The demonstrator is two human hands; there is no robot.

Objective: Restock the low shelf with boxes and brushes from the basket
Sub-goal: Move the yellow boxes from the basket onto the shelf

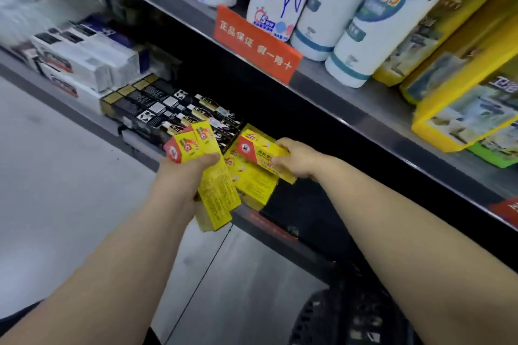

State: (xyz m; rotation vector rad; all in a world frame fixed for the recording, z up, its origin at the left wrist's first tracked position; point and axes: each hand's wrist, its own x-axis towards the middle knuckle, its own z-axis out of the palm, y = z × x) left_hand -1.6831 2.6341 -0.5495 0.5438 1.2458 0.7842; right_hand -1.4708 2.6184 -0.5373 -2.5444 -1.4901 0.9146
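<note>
Left hand (186,176): boxes (217,193) endwise shelfward (yellow)

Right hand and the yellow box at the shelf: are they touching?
Touching. In the head view the right hand grips the yellow box, fingers curled round it.

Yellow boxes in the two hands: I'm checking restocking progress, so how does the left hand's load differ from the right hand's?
The left hand grips a stack of yellow boxes; the right hand grips a single box. The stack hangs in front of the low shelf; the single box is held over yellow boxes already shelved. Both loads share the same yellow-and-red packaging.
</note>
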